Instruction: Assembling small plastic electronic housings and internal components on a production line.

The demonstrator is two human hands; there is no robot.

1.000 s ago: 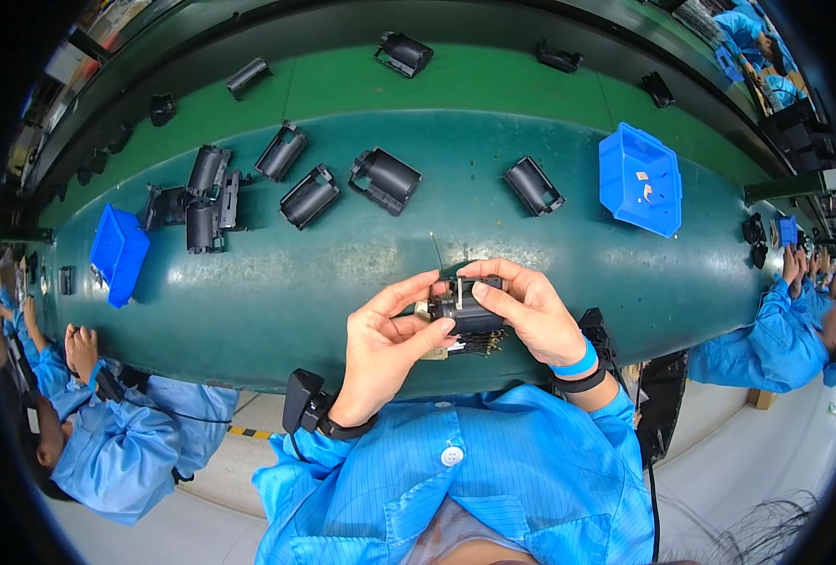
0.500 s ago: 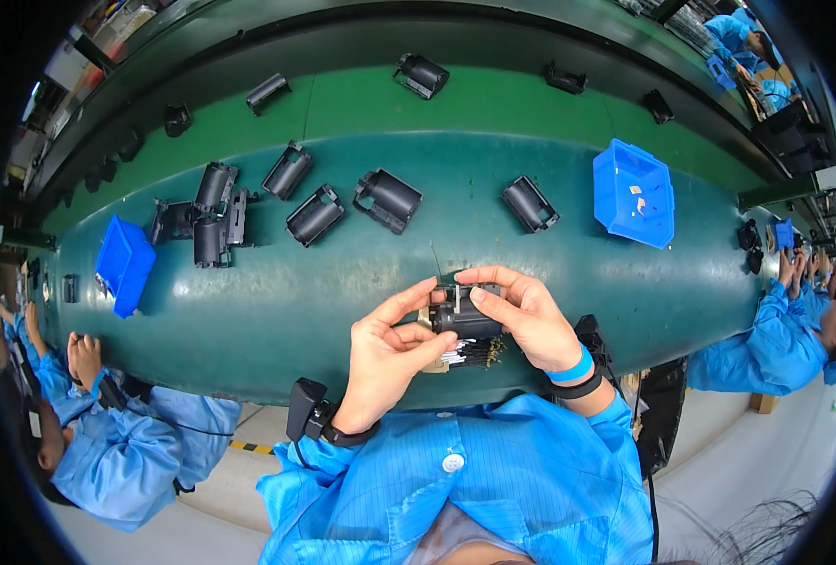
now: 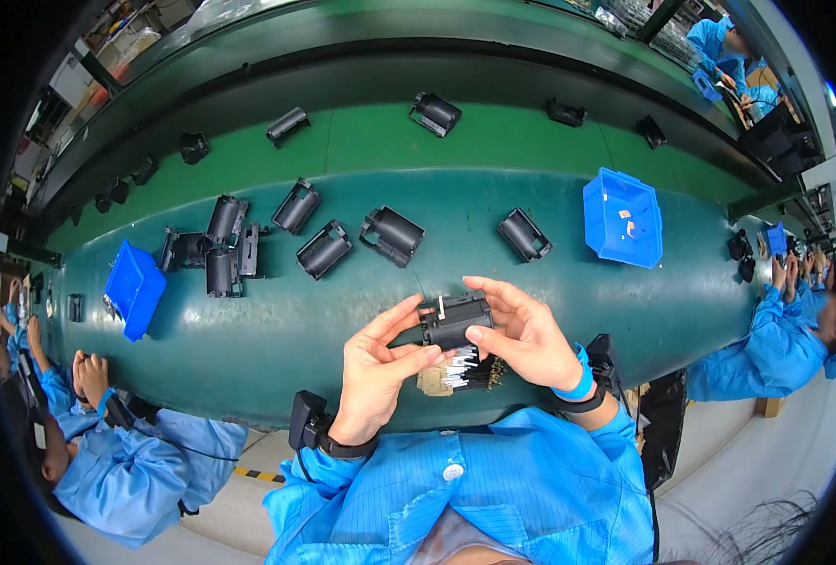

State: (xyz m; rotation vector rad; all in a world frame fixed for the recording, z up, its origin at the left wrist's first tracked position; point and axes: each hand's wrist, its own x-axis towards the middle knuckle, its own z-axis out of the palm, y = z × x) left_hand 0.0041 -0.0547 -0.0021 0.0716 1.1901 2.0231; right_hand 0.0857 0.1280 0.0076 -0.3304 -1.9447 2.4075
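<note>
A black plastic housing [image 3: 454, 326] with a rounded body is held just above the bench, between both my hands. My left hand [image 3: 376, 363] grips its left end, thumb along the near side and fingers behind. My right hand [image 3: 534, 341] has its thumb on the housing's near right face and its fingers at the far right corner. A small pale strip stands at the housing's upper left, and a thin dark wire seems to rise near it. Below the housing lies a bunch of thin leads [image 3: 467, 372] with white and dark ends, partly covered by it.
Loose black housings [image 3: 393, 236] are scattered across the green bench [image 3: 277, 330], several clustered at left. A blue bin [image 3: 622, 221] with small pale pieces stands at right; another blue bin [image 3: 136, 290] tilts at left. More housings sit on the green strip behind. Co-workers sit on both sides.
My right thumb has moved from the housing's top to its near face, and the housing has turned slightly. More of the leads below now shows. The whole view has shifted a little.
</note>
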